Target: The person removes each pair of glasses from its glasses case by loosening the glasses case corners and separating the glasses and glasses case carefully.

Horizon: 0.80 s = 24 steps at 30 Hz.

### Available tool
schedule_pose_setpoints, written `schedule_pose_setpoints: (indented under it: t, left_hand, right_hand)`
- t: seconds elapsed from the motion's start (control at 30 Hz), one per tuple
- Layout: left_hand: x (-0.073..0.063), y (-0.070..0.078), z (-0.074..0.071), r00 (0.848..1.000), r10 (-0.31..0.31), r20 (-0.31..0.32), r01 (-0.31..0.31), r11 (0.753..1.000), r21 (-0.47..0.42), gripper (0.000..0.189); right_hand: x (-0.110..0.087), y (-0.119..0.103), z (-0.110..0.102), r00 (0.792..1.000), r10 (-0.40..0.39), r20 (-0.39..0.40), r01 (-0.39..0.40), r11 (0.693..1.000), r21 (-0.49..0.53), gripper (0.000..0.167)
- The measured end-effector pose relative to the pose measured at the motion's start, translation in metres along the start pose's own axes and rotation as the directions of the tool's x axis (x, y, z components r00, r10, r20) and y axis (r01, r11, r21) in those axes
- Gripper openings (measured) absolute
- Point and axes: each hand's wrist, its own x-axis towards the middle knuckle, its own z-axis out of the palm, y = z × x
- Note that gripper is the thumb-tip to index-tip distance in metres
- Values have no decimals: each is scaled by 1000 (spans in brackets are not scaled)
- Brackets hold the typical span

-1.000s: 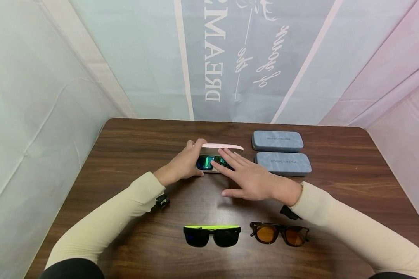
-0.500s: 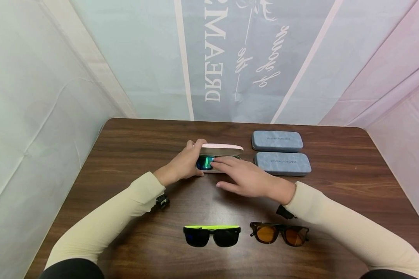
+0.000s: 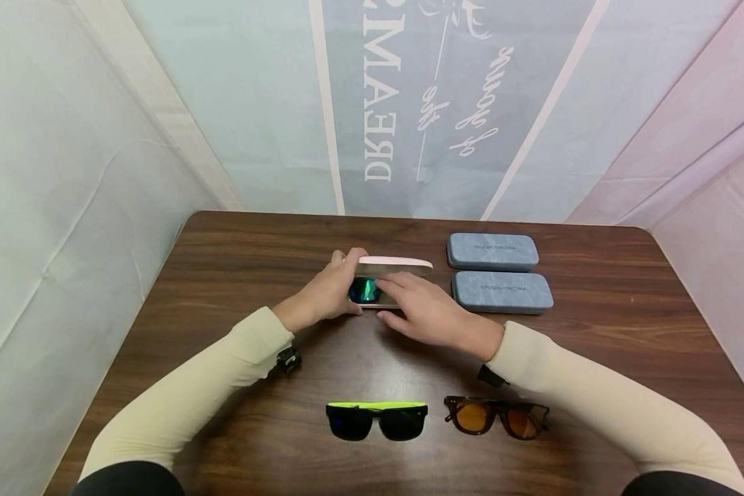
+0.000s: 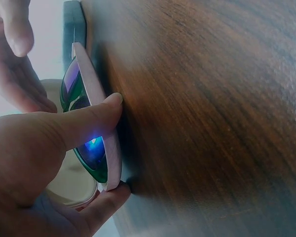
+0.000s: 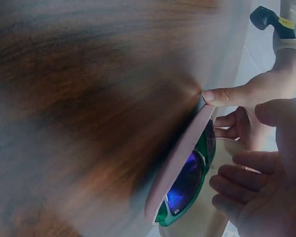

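A pink glasses case [image 3: 403, 262] stands with its lid raised near the middle of the table. Inside lie green-framed sunglasses with blue-green mirrored lenses [image 3: 364, 290]. My left hand [image 3: 324, 288] grips the left end of the case; in the left wrist view its thumb [image 4: 91, 118] presses the pink front wall. Extended over the right part of the case is my right hand [image 3: 430, 310], its fingers hiding one lens in the head view. In the right wrist view those fingers [image 5: 239, 182] are beside the sunglasses and the pale lid; whether they touch is unclear.
Two blue-grey glasses cases [image 3: 492, 251] [image 3: 503, 292] lie shut to the right. Nearer the front are black sunglasses with lime-green temples [image 3: 377, 421] and a dark-framed pair with amber lenses [image 3: 497, 417]. A printed cloth [image 3: 409, 110] hangs behind the table [image 3: 254, 427].
My right hand has shifted left and its spread fingers have drawn together over the case. The pink lid has tilted a little forward. My left hand has kept its hold.
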Motion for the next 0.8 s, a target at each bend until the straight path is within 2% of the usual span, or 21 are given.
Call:
schedule_pose_setpoints:
  t: [0.53, 0.8]
  left_hand:
    - [0, 0, 2, 1000, 6, -6, -6, 1000, -3, 96]
    - [0, -1, 3, 1000, 0, -11, 0, 1000, -9, 96]
  right_hand:
    - [10, 7, 10, 993, 101, 66, -94, 990, -105, 66]
    - [11, 6, 14, 993, 113, 32, -106, 982, -157, 66]
